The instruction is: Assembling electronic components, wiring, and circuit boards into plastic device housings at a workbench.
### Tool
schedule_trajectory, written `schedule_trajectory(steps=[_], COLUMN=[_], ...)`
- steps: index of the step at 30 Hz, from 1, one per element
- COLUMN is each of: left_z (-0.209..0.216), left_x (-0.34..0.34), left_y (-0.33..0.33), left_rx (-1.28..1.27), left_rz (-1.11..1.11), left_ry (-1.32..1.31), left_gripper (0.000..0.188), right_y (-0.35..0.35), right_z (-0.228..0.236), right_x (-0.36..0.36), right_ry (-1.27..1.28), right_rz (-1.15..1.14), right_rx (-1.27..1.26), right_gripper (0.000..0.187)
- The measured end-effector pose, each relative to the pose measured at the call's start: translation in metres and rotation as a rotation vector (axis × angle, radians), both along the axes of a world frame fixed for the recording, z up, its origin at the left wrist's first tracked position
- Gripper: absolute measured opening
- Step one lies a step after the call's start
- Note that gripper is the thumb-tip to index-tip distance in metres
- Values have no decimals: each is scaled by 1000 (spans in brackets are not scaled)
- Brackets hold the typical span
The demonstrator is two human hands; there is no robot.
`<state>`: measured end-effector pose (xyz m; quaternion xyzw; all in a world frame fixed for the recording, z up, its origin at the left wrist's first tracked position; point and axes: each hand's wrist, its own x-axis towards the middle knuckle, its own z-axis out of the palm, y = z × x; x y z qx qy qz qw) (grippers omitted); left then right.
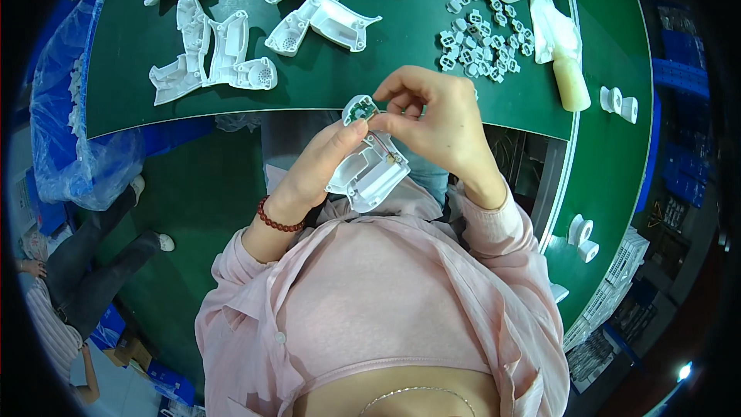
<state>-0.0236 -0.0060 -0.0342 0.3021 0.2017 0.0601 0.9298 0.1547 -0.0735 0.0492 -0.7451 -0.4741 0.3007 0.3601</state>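
Observation:
My left hand (318, 161) is closed around a white plastic housing half (380, 184), held over the front edge of the table with its hollow side up. In the housing's rounded top sits a small green circuit board (358, 111). Thin wires (381, 145) run from it into the lower compartment. The left thumb presses near the board's lower edge. My right hand (441, 114) is closed in a pinch right beside the board, thumb and index finger meeting at its right side. Whatever lies between those fingertips is too small to make out.
Several white housing shells (231, 50) lie on the green table (324, 89) at the left. Many small white plastic parts (482, 42) are heaped at the right, near a pale yellow bottle (571, 85). White spools (617, 104) stand farther right. Another person (69, 278) is at the far left.

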Motion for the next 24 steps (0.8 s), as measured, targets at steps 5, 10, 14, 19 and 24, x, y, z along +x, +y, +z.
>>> schedule_trajectory(steps=[5,10,14,19,24], left_z=[-2,0,11,12,9], left_x=[3,2,-4,4,18], left_y=[-1,-4,-7,-10,-12], left_rx=[163,476,332,461,609], left_rz=[-21,55,76,24,77], left_ry=[66,249,219,250,314], left_gripper=[46,33,32,32,33], right_y=[10,15,5,-4,-9], right_z=[-6,-20,-24,-29,-44], right_x=[7,7,20,18,-3], right_ry=[-48,-158,261,207,-55], right_rz=[100,208,203,199,-77], right_rx=[-75,58,45,24,180], right_gripper=[18,15,10,11,14])
